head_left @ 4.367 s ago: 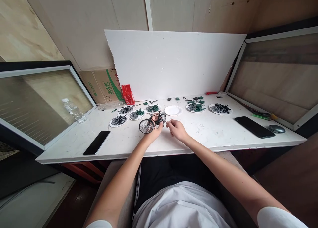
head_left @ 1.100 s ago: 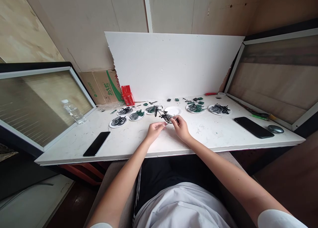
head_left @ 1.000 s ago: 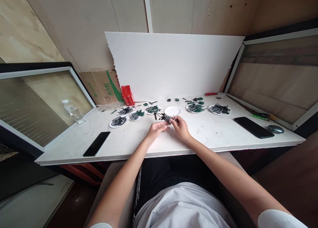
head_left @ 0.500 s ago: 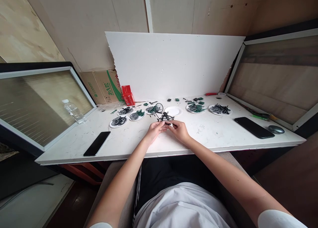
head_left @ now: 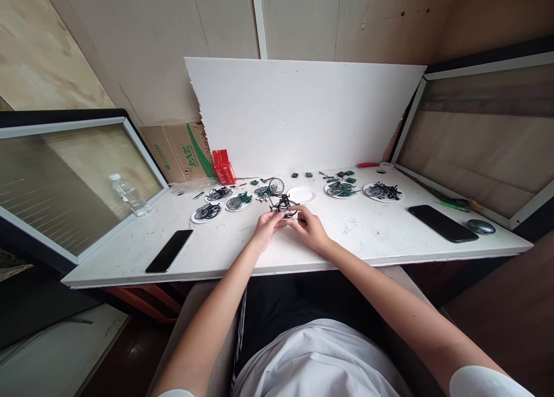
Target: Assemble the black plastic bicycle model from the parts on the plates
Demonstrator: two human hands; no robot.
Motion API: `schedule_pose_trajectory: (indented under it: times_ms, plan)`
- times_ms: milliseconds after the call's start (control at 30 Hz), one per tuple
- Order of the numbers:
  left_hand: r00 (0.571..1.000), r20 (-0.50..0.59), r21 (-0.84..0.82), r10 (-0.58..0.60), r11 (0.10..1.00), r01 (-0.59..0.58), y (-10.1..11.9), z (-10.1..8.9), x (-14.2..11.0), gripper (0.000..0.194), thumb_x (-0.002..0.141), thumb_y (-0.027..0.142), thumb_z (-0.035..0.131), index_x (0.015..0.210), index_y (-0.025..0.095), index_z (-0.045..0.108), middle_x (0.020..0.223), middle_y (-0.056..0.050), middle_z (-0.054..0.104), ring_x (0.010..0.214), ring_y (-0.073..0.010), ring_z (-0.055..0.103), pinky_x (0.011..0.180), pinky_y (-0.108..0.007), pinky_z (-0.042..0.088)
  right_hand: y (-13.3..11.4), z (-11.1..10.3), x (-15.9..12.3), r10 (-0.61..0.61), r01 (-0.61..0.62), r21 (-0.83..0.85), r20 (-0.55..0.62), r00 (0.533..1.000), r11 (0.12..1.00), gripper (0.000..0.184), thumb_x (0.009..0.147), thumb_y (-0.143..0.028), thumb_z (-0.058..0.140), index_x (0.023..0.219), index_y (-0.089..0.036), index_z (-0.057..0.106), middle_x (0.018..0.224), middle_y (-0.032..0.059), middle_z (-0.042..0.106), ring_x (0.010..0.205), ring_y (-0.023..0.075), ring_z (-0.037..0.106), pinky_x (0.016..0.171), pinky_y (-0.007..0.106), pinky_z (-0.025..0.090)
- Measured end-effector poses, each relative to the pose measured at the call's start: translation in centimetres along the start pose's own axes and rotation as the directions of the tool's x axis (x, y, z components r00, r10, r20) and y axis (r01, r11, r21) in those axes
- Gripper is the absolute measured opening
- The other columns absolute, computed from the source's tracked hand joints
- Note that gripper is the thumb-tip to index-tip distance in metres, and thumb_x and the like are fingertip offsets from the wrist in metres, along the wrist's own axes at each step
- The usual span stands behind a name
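A small black model bicycle [head_left: 283, 203] is held between my hands above the middle of the white table. Its front wheel points away from me to the upper left, over a plate of green parts [head_left: 262, 191]. My left hand [head_left: 267, 227] grips the near left side, thumb and fingers closed on it. My right hand [head_left: 308, 227] pinches the rear part near the back wheel. My fingers hide some of the rear end. Just beyond the bicycle lies a white paper plate [head_left: 303, 195] with nothing visible on it.
Plates of black and green parts stand left [head_left: 206, 212] and right [head_left: 383, 191]. Loose green pieces [head_left: 345, 173] lie behind. A phone [head_left: 169, 251] and bottle [head_left: 130, 195] are left; another phone [head_left: 442, 223] and a grey mouse-shaped object [head_left: 481, 226] are right. A white board [head_left: 303, 117] stands behind.
The bicycle, earlier side-on in my left hand with my right hand apart, has been turned so its front wheel points away. Both hands hold it now, and it has tilted more upright over the last second.
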State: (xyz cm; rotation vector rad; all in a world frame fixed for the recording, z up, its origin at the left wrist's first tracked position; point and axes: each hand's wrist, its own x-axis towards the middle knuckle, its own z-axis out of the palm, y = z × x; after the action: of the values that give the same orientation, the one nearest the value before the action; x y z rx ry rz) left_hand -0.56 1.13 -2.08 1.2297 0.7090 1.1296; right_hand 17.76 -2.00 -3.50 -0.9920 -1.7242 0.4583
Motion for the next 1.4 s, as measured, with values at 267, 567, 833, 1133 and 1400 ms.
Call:
schedule_pose_trajectory:
  times_ms: [267,567,833,1133,1400]
  plan:
    - [0.984,-0.176,-0.001,0.02,1.0,-0.021,-0.4,-0.5,0.4,0.04,0.079,0.048,0.085,0.096,0.016,0.07,0.118,-0.018,0.079,0.103,-0.0323,0.08,0.109,-0.049,0.05,1.3,-3.1,1.9,0.03,-0.042,-0.197,-0.068,0.997,0.98,0.055,0.111,-0.06,0.027,0.105,-0.022,0.066,0.099,0.0112,0.075,0.082,0.0249,0.065,0.075,0.033,0.047]
    - [0.945,-0.32,-0.015,0.07,0.997,-0.079,-0.4,-0.7,0.6,0.03,0.076,0.037,0.085,0.092,0.016,0.071,0.117,-0.017,0.081,0.099,-0.0299,0.081,0.11,-0.046,0.05,5.5,-6.0,2.6,0.304,-0.194,-0.521,0.134,0.943,0.831,0.025,0.101,-0.033,0.058,0.113,-0.02,0.076,0.095,0.0093,0.077,0.079,0.0208,0.066,0.068,0.028,0.041]
    - [0.947,-0.313,0.02,0.071,0.997,-0.069,-0.4,-0.6,0.6,0.03,0.078,0.039,0.085,0.093,0.016,0.075,0.117,-0.017,0.08,0.097,-0.0305,0.081,0.109,-0.047,0.05,6.0,-6.2,2.6,0.314,-0.216,-0.452,0.153,0.937,0.865,0.019,0.097,-0.034,0.065,0.101,-0.024,0.081,0.103,0.0083,0.081,0.085,0.0229,0.07,0.074,0.029,0.047]
    - [0.957,-0.286,0.039,0.053,0.998,-0.044,-0.3,-0.5,0.4,0.031,0.078,0.043,0.084,0.09,0.016,0.073,0.119,-0.018,0.08,0.095,-0.0307,0.081,0.11,-0.049,0.049,5.9,-5.7,2.4,0.32,-0.207,-0.509,0.145,0.936,0.835,0.02,0.101,-0.033,0.063,0.102,-0.024,0.08,0.098,0.0087,0.079,0.087,0.0238,0.07,0.069,0.029,0.044]
    - [0.96,-0.276,0.06,0.053,0.997,-0.038,-0.4,-0.7,0.5,0.031,0.079,0.043,0.082,0.091,0.016,0.072,0.119,-0.018,0.079,0.095,-0.0318,0.081,0.109,-0.05,0.049,6.3,-5.4,2.4,0.334,-0.204,-0.547,0.148,0.931,0.812,0.017,0.102,-0.032,0.061,0.105,-0.023,0.075,0.102,0.0103,0.079,0.089,0.0243,0.071,0.068,0.03,0.044]
